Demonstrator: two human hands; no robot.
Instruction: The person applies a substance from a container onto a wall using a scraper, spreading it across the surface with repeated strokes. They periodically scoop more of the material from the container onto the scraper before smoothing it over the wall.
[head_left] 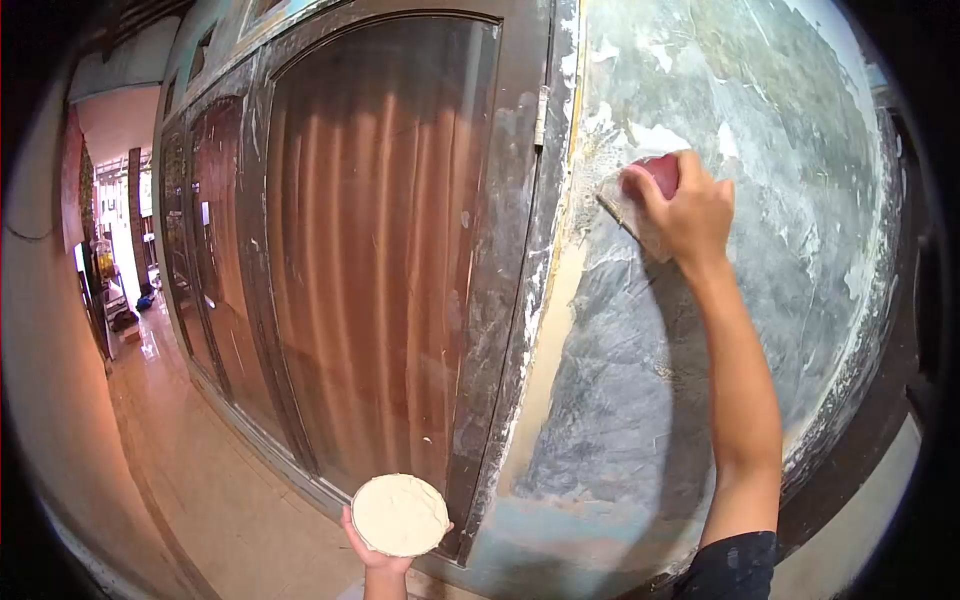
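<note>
My left hand (376,563) is at the bottom of the view, its fingers wrapped round the underside of a round bowl (402,554). Pale cream putty (398,512) fills the bowl nearly to the rim. Higher up on the right, my right hand (697,208) grips a putty knife by its red handle (660,176). Its thin blade edge slants close against the grey wall (640,340), beside the door frame. Part of the blade is hard to make out against the patchy surface. White and cream smears surround the knife.
A dark wooden door frame (500,250) with a glass pane stands left of the wall, an orange-brown curtain (370,270) behind the glass. A hinge (541,118) sits on its edge. Tiled floor (190,430) runs left toward a bright opening (128,235).
</note>
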